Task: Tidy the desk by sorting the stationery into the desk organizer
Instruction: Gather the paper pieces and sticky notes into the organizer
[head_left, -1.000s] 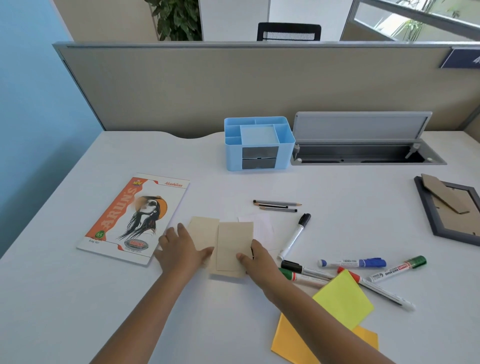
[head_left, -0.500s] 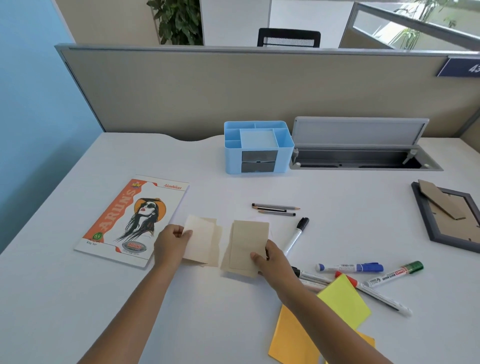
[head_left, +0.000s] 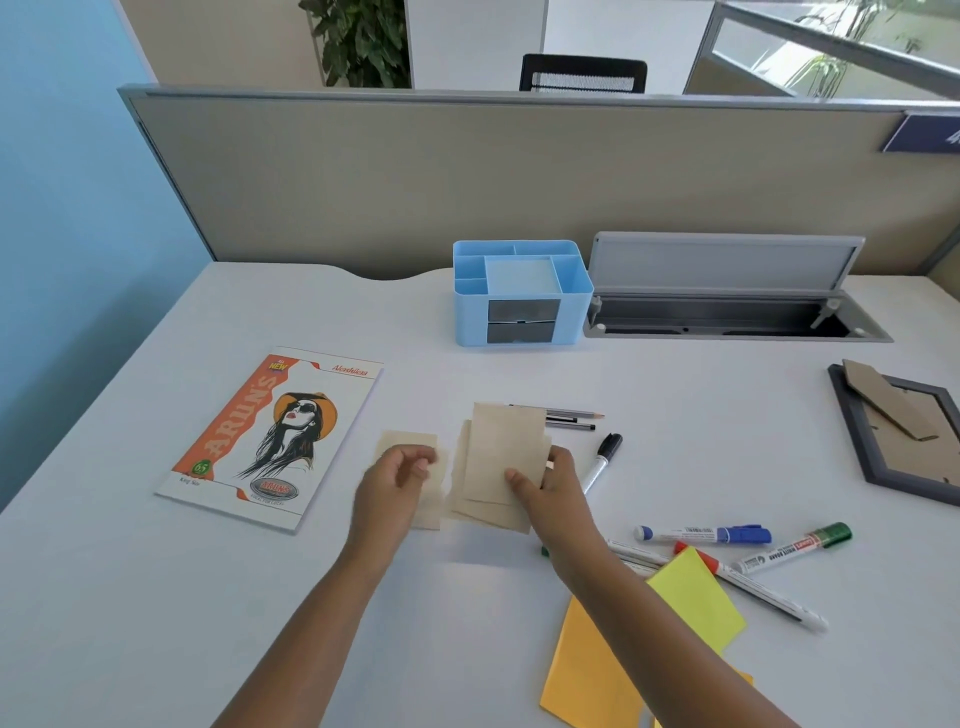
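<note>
White tabletop (head_left: 675, 395): beige slips (head_left: 501, 457), flat a second ago, are now lifted, pinched by right hand (head_left: 550, 483); left hand (head_left: 395, 483) is loosely curled, its hold unclear. Blue organizer (head_left: 522, 291) is not yet reached.

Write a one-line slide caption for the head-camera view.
Right hand lifts beige paper slips while left hand hovers above another slip, blue desk organizer waiting behind.

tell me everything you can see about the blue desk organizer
The blue desk organizer looks like light blue plastic with rounded corners. Its top has a large square middle compartment with narrower slots along the back and left; all look empty. Two dark grey drawers, stacked, sit shut in its front. It stands upright at the back of the white desk, just left of the open cable tray. Neither hand touches it.
</note>
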